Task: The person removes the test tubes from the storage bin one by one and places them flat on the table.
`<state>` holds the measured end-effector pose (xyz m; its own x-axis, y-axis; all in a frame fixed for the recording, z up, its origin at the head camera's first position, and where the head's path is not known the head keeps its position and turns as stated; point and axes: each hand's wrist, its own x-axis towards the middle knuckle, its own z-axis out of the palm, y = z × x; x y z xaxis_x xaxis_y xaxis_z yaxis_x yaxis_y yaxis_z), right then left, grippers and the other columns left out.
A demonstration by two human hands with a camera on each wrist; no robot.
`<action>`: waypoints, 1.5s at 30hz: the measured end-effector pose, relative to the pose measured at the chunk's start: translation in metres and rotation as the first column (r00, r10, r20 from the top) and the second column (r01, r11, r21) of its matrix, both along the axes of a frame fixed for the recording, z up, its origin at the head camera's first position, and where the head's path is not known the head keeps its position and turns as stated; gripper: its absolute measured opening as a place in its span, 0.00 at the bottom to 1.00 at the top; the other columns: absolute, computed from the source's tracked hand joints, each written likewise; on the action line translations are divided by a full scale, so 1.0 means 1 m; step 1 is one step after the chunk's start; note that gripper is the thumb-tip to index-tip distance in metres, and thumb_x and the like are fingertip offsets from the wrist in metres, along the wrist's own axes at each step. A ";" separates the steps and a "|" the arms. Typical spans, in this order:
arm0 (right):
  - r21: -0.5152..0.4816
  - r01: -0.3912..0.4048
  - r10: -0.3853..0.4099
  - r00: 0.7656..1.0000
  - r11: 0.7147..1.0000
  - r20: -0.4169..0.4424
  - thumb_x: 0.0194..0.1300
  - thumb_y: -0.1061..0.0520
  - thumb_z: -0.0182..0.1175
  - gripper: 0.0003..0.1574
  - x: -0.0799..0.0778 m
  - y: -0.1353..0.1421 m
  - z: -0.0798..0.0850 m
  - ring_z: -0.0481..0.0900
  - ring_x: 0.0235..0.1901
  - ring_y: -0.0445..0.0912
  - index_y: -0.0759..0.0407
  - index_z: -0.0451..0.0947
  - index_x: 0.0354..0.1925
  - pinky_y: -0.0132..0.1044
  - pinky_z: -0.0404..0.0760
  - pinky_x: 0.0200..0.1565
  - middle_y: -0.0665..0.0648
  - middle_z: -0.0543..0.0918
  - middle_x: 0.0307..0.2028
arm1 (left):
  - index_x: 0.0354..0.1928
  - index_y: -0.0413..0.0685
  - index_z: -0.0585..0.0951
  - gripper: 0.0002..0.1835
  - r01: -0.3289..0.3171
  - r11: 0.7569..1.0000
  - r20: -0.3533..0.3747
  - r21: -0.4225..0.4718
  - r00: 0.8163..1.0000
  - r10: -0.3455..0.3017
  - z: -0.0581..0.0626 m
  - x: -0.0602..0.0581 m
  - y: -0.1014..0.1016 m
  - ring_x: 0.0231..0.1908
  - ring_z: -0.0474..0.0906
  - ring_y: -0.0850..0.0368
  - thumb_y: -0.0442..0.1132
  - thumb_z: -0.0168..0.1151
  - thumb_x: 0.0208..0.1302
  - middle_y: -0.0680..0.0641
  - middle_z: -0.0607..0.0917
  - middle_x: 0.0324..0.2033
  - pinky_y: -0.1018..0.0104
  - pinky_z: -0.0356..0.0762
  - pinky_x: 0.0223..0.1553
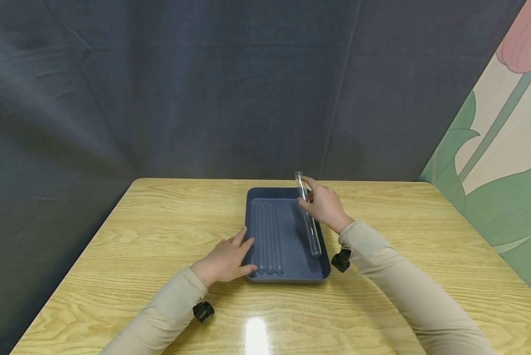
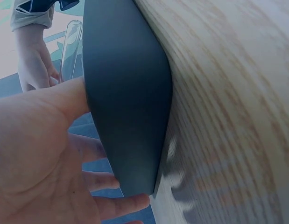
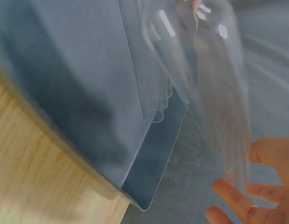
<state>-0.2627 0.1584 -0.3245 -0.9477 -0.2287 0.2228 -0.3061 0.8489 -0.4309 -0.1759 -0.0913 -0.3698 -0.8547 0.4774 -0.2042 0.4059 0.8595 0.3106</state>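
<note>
My right hand [image 1: 326,203] pinches a clear glass test tube [image 1: 311,228] between thumb and fingers, near its open upper end. The tube slants over the right side of a dark blue tray [image 1: 295,236], its rounded end pointing down toward me. In the right wrist view that rounded end [image 3: 209,70] looms close to the camera. Three more clear test tubes [image 1: 270,236] lie side by side along the tray's left half, rounded ends toward me. My left hand [image 1: 225,259] rests at the tray's left rim with fingers spread, against the tray's outer wall [image 2: 128,88] in the left wrist view.
The tray stands on a light wood-grain table [image 1: 167,222], near its far edge. Behind the table hangs a dark curtain [image 1: 238,98]. A wall painted with flowers [image 1: 505,162] is on the right. Black wrist cameras hang under both sleeves.
</note>
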 end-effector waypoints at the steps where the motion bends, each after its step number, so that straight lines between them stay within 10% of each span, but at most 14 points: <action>1: 0.002 -0.001 0.001 1.000 1.000 -0.001 0.60 0.55 0.59 0.38 0.000 0.000 0.000 0.77 0.21 0.46 0.60 0.61 0.67 0.35 0.72 0.25 0.63 0.85 0.34 | 0.70 0.41 0.59 0.37 0.000 1.000 0.000 -0.001 1.000 0.000 0.000 0.000 0.000 0.67 0.58 0.35 0.53 0.55 0.65 0.36 0.47 0.72 0.41 0.54 0.68; 45: 0.060 0.036 -0.034 0.999 0.998 -0.033 0.61 0.54 0.58 0.37 0.006 0.031 -0.002 0.78 0.22 0.50 0.64 0.61 0.66 0.40 0.72 0.26 0.65 0.85 0.33 | 0.69 0.41 0.60 0.37 -0.001 1.000 -0.006 0.002 1.000 0.001 0.000 -0.001 0.000 0.67 0.58 0.36 0.53 0.55 0.65 0.36 0.47 0.72 0.42 0.55 0.67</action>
